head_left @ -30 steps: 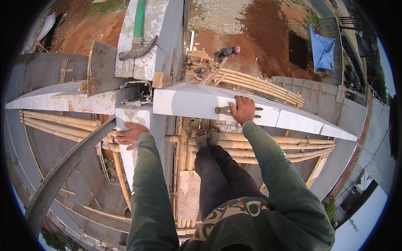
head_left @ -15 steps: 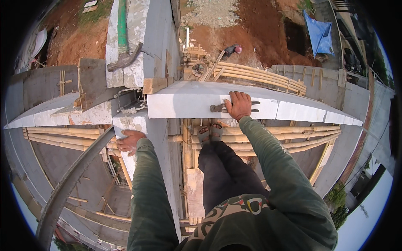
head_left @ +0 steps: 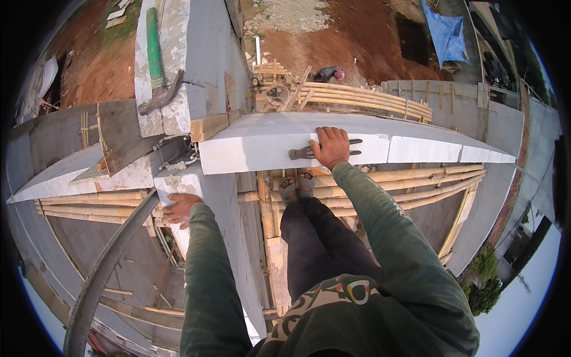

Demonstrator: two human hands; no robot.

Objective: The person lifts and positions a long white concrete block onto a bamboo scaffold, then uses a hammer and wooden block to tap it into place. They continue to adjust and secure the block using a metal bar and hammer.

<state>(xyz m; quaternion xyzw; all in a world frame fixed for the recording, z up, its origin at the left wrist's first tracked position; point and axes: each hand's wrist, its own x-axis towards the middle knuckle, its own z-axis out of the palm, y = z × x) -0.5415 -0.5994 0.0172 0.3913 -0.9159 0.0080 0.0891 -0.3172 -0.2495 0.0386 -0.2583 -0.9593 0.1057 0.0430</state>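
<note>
My right hand [head_left: 332,147] lies over a pair of metal pincers [head_left: 302,153] on the white top of a block wall [head_left: 250,156]. The pincers' jaws stick out on its left and the two handles on its right, with the fingers curled over the tool and toward the wall's far side. My left hand [head_left: 182,210] grips the edge of a nearer white block wall [head_left: 189,178], fingers bent over its left side. Beyond it, a claw hammer with a green handle [head_left: 153,50] rests on a higher wall. Its dark head [head_left: 160,98] points toward me.
My sandalled feet [head_left: 296,185] stand on bamboo scaffolding [head_left: 386,185] beneath the wall. A long curved metal bar [head_left: 113,268] slants at left. Exposed rebar [head_left: 178,156] fills the gap where walls meet. Far below are a person [head_left: 330,74], red soil and a blue tarp [head_left: 445,35].
The view has shifted slightly, so the walls and hammer sit a little further left. Both hands keep their places, the right on the pincers and the left on the wall edge.
</note>
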